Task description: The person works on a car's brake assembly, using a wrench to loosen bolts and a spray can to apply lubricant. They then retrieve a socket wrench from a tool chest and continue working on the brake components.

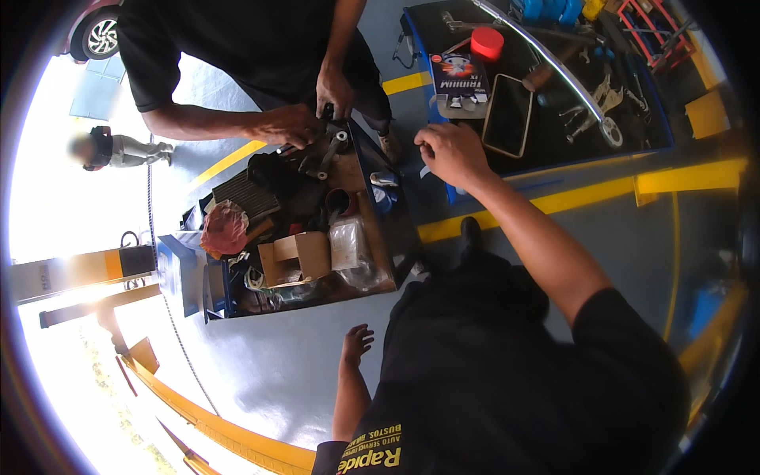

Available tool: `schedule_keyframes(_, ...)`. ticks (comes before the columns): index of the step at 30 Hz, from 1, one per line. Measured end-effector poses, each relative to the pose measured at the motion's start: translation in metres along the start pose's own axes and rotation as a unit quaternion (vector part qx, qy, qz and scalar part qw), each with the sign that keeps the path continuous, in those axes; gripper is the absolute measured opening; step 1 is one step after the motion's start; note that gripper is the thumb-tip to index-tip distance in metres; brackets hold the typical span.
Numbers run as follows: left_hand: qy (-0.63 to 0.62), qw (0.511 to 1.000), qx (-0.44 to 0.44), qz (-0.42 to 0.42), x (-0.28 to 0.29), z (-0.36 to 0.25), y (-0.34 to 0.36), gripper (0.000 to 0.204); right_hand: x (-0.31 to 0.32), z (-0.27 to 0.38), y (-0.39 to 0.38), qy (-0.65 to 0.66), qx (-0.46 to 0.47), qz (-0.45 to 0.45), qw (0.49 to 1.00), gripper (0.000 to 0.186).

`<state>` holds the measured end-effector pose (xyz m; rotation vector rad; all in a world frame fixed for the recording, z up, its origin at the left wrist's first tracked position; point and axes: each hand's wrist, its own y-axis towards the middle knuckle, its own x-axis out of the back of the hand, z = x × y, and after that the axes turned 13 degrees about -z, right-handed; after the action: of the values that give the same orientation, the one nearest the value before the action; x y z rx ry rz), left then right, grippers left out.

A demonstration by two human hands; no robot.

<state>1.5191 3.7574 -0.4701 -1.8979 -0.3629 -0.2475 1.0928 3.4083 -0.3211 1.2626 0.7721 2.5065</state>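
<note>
My right hand point(455, 155) is over the near left corner of a dark-topped tool cart point(546, 158), its fingers curled inward; whether anything is in them is hidden. Just beyond it lie a phone point(507, 115) with a dark screen and a small printed box point(461, 83). My left hand point(358, 344) hangs low beside my body with fingers loosely apart, holding nothing. Across from me a co-worker's hands point(297, 124) are at a grey metal part point(332, 150) on the other cart's far corner.
The other cart point(378, 261) carries an open cardboard box point(297, 260), a pink crumpled cloth point(225, 228) and plastic bags point(352, 245). A long chrome wrench point(566, 79), a red lid point(487, 43) and locking pliers point(599, 107) lie on the tool cart. Yellow lift arms point(214, 431) cross the lower left.
</note>
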Motion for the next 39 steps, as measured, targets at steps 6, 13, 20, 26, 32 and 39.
schedule_keyframes(6,-0.004,0.999,-0.032,-0.014,-0.050,-0.039,-0.035,0.036,0.005,-0.005,0.001,0.004,0.000,0.014,1.000,0.012)
schedule_keyframes(13,-0.046,0.999,-0.008,-0.026,-0.094,-0.027,-0.068,0.037,0.001,-0.008,0.001,0.022,-0.001,0.034,0.999,0.012)
schedule_keyframes(20,-0.058,0.995,0.051,-0.056,-0.123,0.042,-0.070,0.037,0.000,-0.006,0.001,0.003,0.014,0.039,0.999,0.011)
schedule_keyframes(26,-0.080,0.992,0.082,-0.050,-0.144,0.075,-0.071,0.037,0.005,-0.003,0.004,-0.001,0.039,0.059,0.998,0.012)
schedule_keyframes(32,-0.082,0.993,0.058,-0.065,-0.159,0.060,-0.074,0.038,0.006,-0.003,0.004,-0.014,0.058,0.072,0.996,0.011)
schedule_keyframes(39,-0.083,0.993,0.052,-0.072,-0.150,0.063,-0.070,0.035,0.010,0.001,0.004,-0.012,0.076,0.079,0.994,0.010)
